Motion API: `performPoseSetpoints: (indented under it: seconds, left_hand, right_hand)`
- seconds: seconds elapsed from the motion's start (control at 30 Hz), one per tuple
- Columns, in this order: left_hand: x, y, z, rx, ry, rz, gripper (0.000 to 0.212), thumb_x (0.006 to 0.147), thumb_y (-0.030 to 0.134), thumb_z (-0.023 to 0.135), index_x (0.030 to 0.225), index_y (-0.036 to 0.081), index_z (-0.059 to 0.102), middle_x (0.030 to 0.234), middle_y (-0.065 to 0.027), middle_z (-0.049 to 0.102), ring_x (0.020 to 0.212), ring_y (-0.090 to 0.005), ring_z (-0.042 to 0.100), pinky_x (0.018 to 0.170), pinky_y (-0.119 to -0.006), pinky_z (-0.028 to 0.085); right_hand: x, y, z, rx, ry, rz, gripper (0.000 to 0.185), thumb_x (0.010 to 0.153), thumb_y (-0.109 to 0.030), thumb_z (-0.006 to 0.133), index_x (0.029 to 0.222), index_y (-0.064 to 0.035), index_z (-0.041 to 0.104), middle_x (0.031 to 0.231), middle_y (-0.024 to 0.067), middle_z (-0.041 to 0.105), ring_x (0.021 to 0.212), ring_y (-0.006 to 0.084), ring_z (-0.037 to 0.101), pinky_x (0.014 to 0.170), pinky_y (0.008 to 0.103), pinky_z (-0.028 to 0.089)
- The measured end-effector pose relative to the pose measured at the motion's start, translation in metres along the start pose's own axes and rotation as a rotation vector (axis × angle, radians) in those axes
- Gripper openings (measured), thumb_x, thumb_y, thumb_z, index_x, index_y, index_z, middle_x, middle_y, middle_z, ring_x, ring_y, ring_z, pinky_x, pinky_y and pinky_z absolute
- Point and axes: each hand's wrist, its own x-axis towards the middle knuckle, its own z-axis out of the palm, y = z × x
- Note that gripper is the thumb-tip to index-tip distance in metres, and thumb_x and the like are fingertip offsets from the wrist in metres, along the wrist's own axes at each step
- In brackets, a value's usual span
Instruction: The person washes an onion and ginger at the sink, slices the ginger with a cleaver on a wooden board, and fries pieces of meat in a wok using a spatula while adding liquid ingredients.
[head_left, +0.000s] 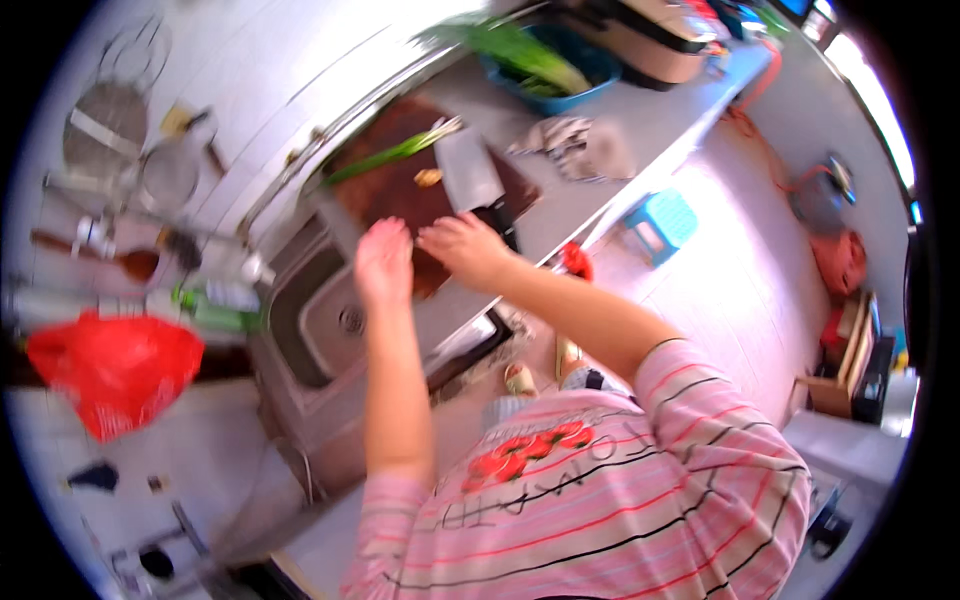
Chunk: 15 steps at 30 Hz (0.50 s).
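My left hand and my right hand reach out side by side over the near part of a dark brown cutting board, palms down, fingers extended and nothing held. On the board a cleaver lies with its black handle just beyond my right hand. Left of the blade is a small piece of ginger. A green onion with a pale root end lies across the far part of the board. The picture is somewhat blurred.
A steel sink is left of the board. Beyond are a crumpled cloth and a blue basin of leafy greens. A blue stool stands on the floor at right; a red plastic bag hangs at left.
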Motion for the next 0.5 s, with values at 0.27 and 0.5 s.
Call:
performPoseSetpoints:
  seconds: [0.27,0.5]
  left_hand:
    - [-0.077,-0.021,0.069,0.936,-0.043,0.2,0.036,0.075,0.011,0.066,0.105,0.0,0.049,0.106,-0.0127,0.052,0.099,-0.024,0.051,0.088,-0.033,0.042]
    - [-0.14,-0.21,0.188,1.514,-1.031,-0.394,0.056,0.066,0.02,0.074,0.114,0.003,0.052,0.111,-0.0167,0.054,0.105,-0.0303,0.051,0.09,-0.038,0.039]
  right_hand:
    - [-0.066,0.028,-0.085,0.488,-0.301,0.252,0.025,0.069,-0.027,0.062,0.088,-0.0108,0.063,0.095,0.0139,0.06,0.083,0.0283,0.059,0.064,0.0369,0.047]
    - [-0.328,0.095,-0.193,1.033,-0.734,0.75,0.039,0.081,-0.026,0.055,0.119,-0.0161,0.052,0.102,0.0128,0.06,0.095,0.0285,0.057,0.074,0.0361,0.047]
